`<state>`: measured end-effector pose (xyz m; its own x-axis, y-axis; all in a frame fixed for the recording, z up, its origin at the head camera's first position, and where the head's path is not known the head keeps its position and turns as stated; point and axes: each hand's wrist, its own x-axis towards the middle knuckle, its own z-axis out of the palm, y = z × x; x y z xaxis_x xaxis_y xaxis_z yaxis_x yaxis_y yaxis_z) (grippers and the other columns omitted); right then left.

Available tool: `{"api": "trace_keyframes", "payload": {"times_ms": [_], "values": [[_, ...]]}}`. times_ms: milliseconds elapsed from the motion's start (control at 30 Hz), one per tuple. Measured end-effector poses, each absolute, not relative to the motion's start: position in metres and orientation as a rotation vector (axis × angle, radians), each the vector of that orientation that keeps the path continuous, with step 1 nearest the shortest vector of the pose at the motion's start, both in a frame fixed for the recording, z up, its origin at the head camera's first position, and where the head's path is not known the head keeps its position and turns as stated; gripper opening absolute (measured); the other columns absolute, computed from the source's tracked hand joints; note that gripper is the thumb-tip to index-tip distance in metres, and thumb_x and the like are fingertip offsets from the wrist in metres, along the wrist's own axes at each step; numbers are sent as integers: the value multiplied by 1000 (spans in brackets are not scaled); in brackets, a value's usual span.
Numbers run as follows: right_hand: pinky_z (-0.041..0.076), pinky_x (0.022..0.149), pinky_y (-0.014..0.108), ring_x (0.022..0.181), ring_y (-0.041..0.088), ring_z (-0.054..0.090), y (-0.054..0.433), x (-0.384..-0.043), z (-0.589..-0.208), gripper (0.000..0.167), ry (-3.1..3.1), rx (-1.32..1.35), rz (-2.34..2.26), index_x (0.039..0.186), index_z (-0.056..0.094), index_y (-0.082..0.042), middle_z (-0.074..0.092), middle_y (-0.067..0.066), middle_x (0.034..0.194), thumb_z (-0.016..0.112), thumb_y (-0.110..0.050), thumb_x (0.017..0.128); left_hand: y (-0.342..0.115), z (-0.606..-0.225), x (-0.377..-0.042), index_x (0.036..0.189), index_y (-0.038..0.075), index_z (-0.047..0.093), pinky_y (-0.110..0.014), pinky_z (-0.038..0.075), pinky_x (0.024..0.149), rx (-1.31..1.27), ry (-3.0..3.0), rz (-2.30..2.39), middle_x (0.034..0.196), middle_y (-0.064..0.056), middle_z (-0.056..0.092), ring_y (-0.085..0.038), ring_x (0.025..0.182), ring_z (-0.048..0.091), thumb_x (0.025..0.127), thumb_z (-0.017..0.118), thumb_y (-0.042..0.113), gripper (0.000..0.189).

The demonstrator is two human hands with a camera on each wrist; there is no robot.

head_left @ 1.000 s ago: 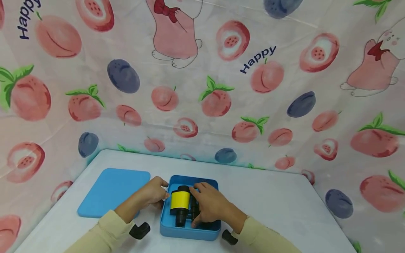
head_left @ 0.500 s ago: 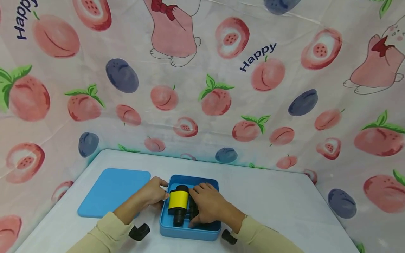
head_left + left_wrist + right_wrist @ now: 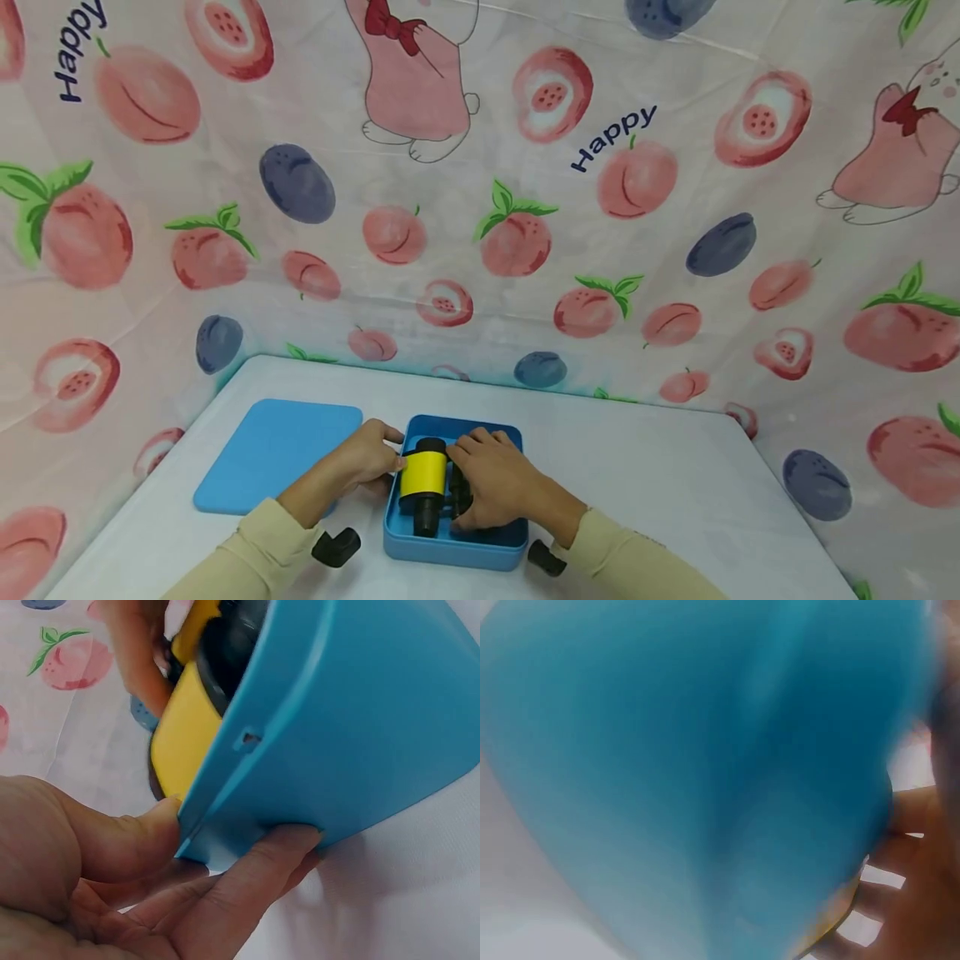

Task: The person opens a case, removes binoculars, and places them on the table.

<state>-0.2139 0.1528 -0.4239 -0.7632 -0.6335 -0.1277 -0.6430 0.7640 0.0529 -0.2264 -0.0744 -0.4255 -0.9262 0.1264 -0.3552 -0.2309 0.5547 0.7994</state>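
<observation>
A pair of yellow and black binoculars (image 3: 423,473) lies inside a blue box (image 3: 453,552) with rounded corners. My right hand (image 3: 501,482) grips the binoculars' right barrel, which it largely covers from above. At the box's left side, my left hand (image 3: 369,455) pinches the wall. The left wrist view shows the thumb (image 3: 142,844) at the rim and fingers (image 3: 255,874) against the outer wall (image 3: 360,742). In the right wrist view, the blurred box wall (image 3: 645,765) hides most of the binoculars, while the right fingers (image 3: 896,851) show at the edge.
A flat blue lid (image 3: 281,454) lies on the white table (image 3: 637,467) left of the box. Behind the table hangs a fruit-patterned cloth (image 3: 450,183). Black wrist-worn devices (image 3: 337,547) show below both forearms.
The binoculars have shifted slightly left within the box, along with my right hand. My left hand keeps its hold on the box wall. The head view has shifted slightly.
</observation>
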Motion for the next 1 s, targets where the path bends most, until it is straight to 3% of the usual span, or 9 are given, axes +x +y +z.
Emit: {"api": "trace_keyframes", "payload": {"times_ms": [500,1000], "values": [[44,114,50,133,21,51,167,-211,-393,92,2852,-1092,120,149,55,-15,61,-1,146,83,-63,75,-74,-427,-227,142,-11,53,-39,65,65,-113,2426,1329,110,-25,69,-23,76,74,97,68,-2,49],[40,117,54,138,25,48,187,-210,-375,91,2850,-1100,22,149,55,-14,59,2,149,83,-60,76,-76,-427,-226,143,-10,55,-38,65,65,-98,2431,1336,114,-25,71,-23,76,73,98,68,2,48]]}}
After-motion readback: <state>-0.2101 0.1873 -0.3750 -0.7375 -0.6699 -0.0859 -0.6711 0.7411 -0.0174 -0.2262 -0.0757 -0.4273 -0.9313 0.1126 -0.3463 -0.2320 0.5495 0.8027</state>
